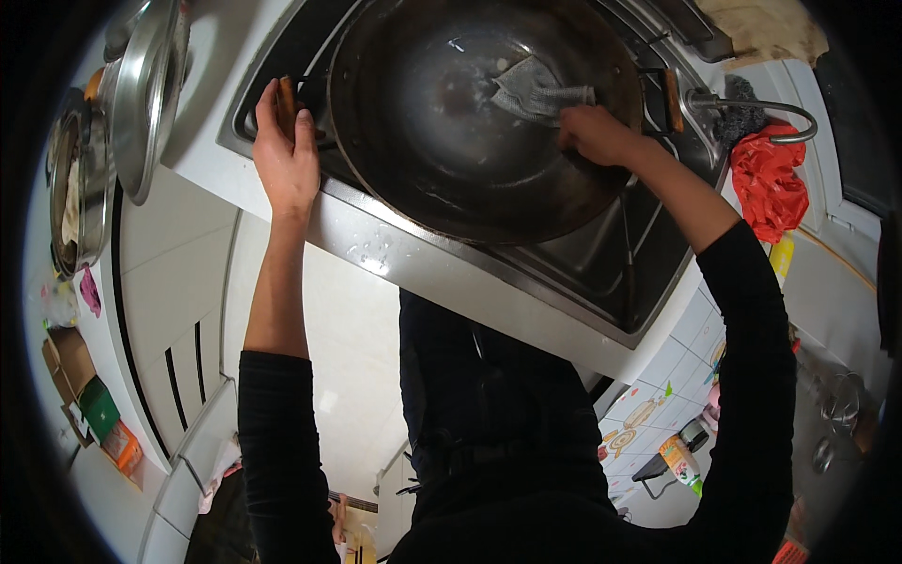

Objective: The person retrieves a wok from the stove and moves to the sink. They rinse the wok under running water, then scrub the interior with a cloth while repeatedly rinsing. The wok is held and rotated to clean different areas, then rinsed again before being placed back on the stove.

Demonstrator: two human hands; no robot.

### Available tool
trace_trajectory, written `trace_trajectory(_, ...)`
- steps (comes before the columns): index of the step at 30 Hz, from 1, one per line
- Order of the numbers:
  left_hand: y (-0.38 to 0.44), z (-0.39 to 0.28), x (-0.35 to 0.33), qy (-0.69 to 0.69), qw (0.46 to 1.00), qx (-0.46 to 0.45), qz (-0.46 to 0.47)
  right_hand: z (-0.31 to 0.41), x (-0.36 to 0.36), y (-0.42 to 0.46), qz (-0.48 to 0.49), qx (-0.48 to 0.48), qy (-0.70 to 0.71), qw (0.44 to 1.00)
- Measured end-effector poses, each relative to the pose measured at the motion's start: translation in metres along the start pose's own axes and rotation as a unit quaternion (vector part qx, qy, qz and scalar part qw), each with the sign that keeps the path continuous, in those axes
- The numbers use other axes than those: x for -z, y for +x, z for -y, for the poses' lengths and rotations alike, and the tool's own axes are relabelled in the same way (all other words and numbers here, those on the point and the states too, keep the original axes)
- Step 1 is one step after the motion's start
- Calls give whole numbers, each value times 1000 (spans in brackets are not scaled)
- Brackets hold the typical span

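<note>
A large dark metal wok rests over a stainless steel sink set in the counter. My left hand grips the wok's left wooden handle, thumb on one side and fingers on the other. Inside the wok, on the right, my right hand holds one end of a grey cloth, whose other part lies spread on the wok's inner surface. Small pale wet marks show on the wok's bottom. The second wooden handle is on the right, beside the faucet, with no hand on it.
Right of the sink lie a red plastic bag and a dark scouring pad. At the left stand a large metal lid and a glass-walled pot. The counter's white front edge runs before my body.
</note>
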State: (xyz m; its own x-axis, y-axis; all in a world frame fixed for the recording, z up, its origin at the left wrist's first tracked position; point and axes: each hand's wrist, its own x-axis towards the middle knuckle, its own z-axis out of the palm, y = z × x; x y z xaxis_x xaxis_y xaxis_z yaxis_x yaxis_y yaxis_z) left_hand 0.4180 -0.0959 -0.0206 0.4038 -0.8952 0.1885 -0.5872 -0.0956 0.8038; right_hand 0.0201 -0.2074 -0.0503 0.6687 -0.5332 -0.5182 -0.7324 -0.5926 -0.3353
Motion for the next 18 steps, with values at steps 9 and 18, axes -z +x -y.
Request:
trace_trajectory(9,0,-1,-3,-23,999,-25,-13,0,-3,-4,-28,-6,-5,1000)
trace_trajectory(18,0,-3,-2,-2,999,-30,-11,-4,-14,-1,-90,-15,-13,996)
